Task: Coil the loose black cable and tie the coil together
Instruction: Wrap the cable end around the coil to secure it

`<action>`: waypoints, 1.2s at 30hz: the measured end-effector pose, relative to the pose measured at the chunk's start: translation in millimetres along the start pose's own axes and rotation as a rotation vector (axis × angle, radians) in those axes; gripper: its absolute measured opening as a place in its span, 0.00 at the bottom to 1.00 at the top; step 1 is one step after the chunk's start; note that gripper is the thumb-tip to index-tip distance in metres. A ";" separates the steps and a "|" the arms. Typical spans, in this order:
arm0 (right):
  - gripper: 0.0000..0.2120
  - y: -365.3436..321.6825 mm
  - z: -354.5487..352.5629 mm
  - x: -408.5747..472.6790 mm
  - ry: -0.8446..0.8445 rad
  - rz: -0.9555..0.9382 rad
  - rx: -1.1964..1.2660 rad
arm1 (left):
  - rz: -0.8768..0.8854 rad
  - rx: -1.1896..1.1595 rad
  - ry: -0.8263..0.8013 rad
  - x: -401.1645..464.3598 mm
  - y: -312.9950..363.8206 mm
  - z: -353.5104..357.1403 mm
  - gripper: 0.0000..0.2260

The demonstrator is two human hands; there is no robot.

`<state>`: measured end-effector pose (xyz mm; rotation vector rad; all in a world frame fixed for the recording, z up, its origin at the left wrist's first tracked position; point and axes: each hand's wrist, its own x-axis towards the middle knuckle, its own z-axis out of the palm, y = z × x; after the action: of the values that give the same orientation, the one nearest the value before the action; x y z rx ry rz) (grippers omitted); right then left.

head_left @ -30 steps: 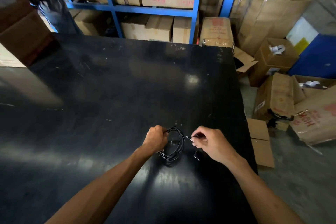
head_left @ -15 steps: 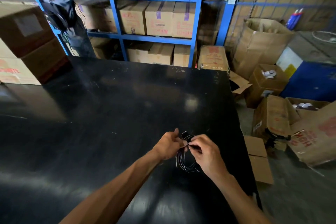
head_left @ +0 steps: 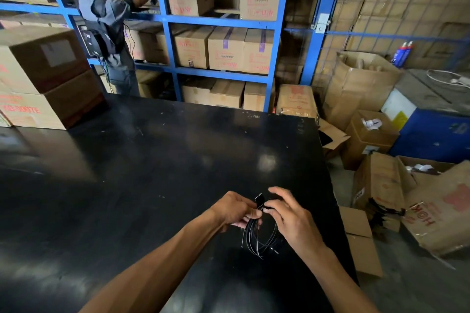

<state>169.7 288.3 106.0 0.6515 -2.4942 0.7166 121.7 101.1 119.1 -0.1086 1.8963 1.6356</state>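
From the head view, the black cable (head_left: 256, 235) is already gathered into a bunch of loops, held up over the near right part of the dark surface (head_left: 157, 160). The left hand (head_left: 235, 208) is clamped on the top of the loops, and the right hand (head_left: 287, 213) pinches the same spot with thumb and forefinger, its other fingers spread. A short dark tab (head_left: 259, 198) sticks up between the hands; whether it is a tie or the cable's end is unclear. Coiling looks done; securing the coil seems under way, not finished.
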 end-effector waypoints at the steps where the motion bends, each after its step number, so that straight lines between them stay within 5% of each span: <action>1: 0.07 0.2 -2.7 2.3 -0.028 -0.038 -0.019 | 0.005 0.005 0.010 -0.4 1.6 -0.7 0.12; 22: 0.05 0.6 -1.5 7.4 -0.066 0.074 -0.117 | 0.103 0.107 0.027 0.0 -5.4 -1.9 0.06; 27: 0.21 10.0 -7.2 20.7 -0.271 0.172 0.009 | 0.161 0.257 -0.006 -2.6 -5.8 -2.5 0.08; 31: 0.09 12.8 -7.2 26.3 -0.308 0.184 -0.082 | 0.207 0.270 -0.003 -0.5 -5.9 -5.4 0.07; 36: 0.07 19.9 -3.7 31.1 -0.193 0.467 -0.120 | 0.244 0.118 -0.024 0.5 -5.6 -16.4 0.09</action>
<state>135.5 295.8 118.4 0.0915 -2.8799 0.6802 117.3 84.9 114.5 0.1979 2.0467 1.6657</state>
